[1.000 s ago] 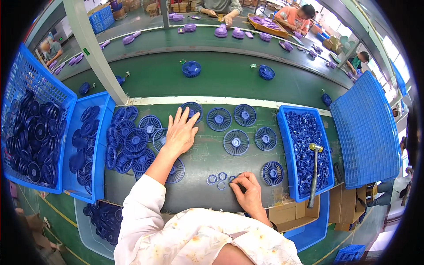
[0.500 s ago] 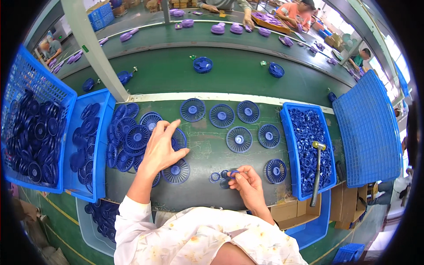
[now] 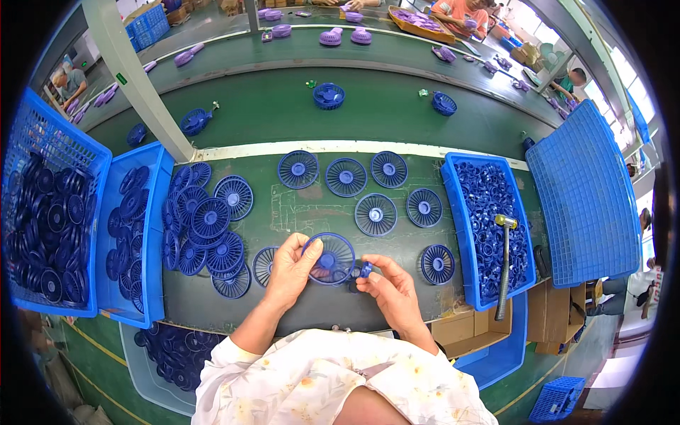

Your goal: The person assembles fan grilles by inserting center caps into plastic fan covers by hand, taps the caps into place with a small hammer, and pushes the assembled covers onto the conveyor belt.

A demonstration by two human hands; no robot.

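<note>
My left hand (image 3: 289,270) pinches the rim of a round blue fan grille (image 3: 329,261), tilted up above the work table. Just right of it, my right hand (image 3: 391,289) grips a small blue ring-shaped part (image 3: 365,270) between thumb and fingers, close to the grille's edge. Under and between the hands lie other small rings, partly hidden by the grille. Another grille (image 3: 263,266) lies flat left of my left hand. Several loose grilles are spread beyond the hands, among them one (image 3: 375,214) straight ahead and one (image 3: 438,264) right of my right hand.
Grilles are heaped (image 3: 211,218) at left beside blue crates (image 3: 157,234) of more grilles. At right, a hammer (image 3: 505,262) lies across a blue tray (image 3: 462,234) of small rings. Behind runs a green conveyor (image 3: 269,113) carrying blue fan parts; other people work beyond.
My left hand has lifted a grille and brought it rightward and nearer, beside my right hand. My right hand has turned slightly, still pinching a small ring. The view has shifted slightly.
</note>
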